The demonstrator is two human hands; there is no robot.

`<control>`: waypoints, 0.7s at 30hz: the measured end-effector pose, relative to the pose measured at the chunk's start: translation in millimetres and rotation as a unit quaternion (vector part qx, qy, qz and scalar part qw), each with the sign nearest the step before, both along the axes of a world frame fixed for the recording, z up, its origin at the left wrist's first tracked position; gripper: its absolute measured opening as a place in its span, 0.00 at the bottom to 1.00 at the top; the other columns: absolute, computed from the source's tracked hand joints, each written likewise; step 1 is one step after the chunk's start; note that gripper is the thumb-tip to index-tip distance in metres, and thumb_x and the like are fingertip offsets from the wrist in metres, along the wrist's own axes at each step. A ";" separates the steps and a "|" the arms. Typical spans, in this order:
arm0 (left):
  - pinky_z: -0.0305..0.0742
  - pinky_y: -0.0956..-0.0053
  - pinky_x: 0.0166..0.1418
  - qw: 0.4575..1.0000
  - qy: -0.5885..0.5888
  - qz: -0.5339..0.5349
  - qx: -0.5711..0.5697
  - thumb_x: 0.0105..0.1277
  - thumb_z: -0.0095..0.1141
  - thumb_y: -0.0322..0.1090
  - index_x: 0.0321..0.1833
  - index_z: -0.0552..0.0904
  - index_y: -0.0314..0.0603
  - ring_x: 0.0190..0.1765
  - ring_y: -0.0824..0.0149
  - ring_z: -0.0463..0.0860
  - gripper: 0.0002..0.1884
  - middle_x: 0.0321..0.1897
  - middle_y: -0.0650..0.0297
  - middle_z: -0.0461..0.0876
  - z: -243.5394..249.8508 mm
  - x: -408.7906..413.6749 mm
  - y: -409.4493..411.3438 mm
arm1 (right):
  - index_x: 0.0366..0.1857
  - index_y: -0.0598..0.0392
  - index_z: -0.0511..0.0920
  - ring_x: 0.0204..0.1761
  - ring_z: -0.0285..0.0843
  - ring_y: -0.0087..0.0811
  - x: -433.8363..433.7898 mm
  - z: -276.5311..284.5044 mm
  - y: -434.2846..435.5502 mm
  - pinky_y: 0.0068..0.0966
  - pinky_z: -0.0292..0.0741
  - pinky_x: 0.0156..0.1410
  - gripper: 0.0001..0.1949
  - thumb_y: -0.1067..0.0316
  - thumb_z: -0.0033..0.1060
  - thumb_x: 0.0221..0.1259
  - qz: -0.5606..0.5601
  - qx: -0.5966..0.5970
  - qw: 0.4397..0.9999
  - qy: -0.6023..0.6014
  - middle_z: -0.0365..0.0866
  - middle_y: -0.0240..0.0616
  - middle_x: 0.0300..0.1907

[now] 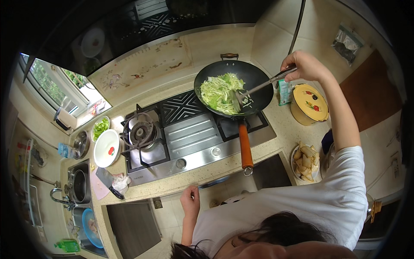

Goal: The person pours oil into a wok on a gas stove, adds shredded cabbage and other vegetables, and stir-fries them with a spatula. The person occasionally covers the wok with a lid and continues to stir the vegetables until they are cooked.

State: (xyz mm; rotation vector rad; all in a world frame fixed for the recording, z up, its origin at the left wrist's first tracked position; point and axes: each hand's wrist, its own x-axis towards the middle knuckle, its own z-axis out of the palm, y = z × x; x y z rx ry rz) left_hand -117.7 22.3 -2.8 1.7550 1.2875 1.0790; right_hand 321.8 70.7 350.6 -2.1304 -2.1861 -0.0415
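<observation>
A black wok (258, 73) with an orange handle (246, 145) stands over the right burner of the gas hob. Pale green shredded vegetable (221, 92) lies mostly in its left half. My right hand (304, 66) grips the upper end of a metal wok spatula (258, 87), whose head rests among the shreds. Near the counter's front edge, in front of my body, my left hand (190, 199) is loosely curled with nothing visible in it. The left burner (141, 131) carries no pan.
Left counter: an enamel bowl (106, 148), bowl of chopped greens (101, 129), metal bowl (81, 144) and cleaver (105, 178) beside a white cloth or bag. A sink (79, 184) lies beyond. Right: a lidded yellow pot (309, 106) and plate of light-brown pieces (305, 162). The range hood (194, 16) overhangs.
</observation>
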 end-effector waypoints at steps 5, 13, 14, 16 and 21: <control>0.68 0.77 0.27 1.000 -0.005 0.000 -0.014 0.61 0.57 0.25 0.31 0.78 0.35 0.23 0.71 0.74 0.03 0.22 0.61 0.77 -2.7 4.3 -3.3 | 0.30 0.49 0.83 0.36 0.81 0.38 -28.4 -35.0 34.7 0.32 0.75 0.40 0.10 0.66 0.74 0.40 0.068 -0.025 0.996 0.060 0.83 0.37 0.29; 0.68 0.78 0.27 1.000 -0.013 0.023 -0.009 0.62 0.57 0.26 0.32 0.80 0.36 0.23 0.72 0.74 0.02 0.22 0.61 0.77 -0.5 -1.0 -12.5 | 0.28 0.55 0.85 0.35 0.82 0.41 5.5 -62.2 43.6 0.34 0.78 0.43 0.10 0.59 0.68 0.49 -0.151 0.118 0.981 0.008 0.84 0.43 0.30; 0.69 0.78 0.27 0.999 -0.011 0.030 -0.010 0.62 0.57 0.26 0.32 0.80 0.35 0.23 0.72 0.74 0.02 0.22 0.61 0.77 -2.7 -4.2 -13.5 | 0.27 0.54 0.85 0.36 0.82 0.41 -6.3 -42.5 35.0 0.35 0.78 0.43 0.10 0.59 0.68 0.49 -0.146 0.113 0.983 -0.015 0.84 0.43 0.30; 0.69 0.78 0.28 0.999 -0.005 0.041 -0.015 0.62 0.58 0.26 0.33 0.80 0.35 0.23 0.72 0.74 0.02 0.22 0.61 0.77 -5.5 -8.7 -14.9 | 0.27 0.54 0.85 0.35 0.82 0.41 -34.5 -20.5 26.7 0.35 0.77 0.42 0.09 0.60 0.69 0.48 -0.112 0.110 0.986 -0.051 0.84 0.43 0.29; 0.69 0.78 0.28 0.999 -0.022 0.038 -0.020 0.62 0.57 0.26 0.32 0.80 0.35 0.24 0.73 0.74 0.02 0.22 0.62 0.77 -7.9 -8.8 -14.2 | 0.30 0.48 0.85 0.34 0.81 0.42 -83.1 -40.0 57.7 0.37 0.76 0.40 0.08 0.59 0.69 0.48 0.018 0.147 0.986 -0.078 0.83 0.40 0.27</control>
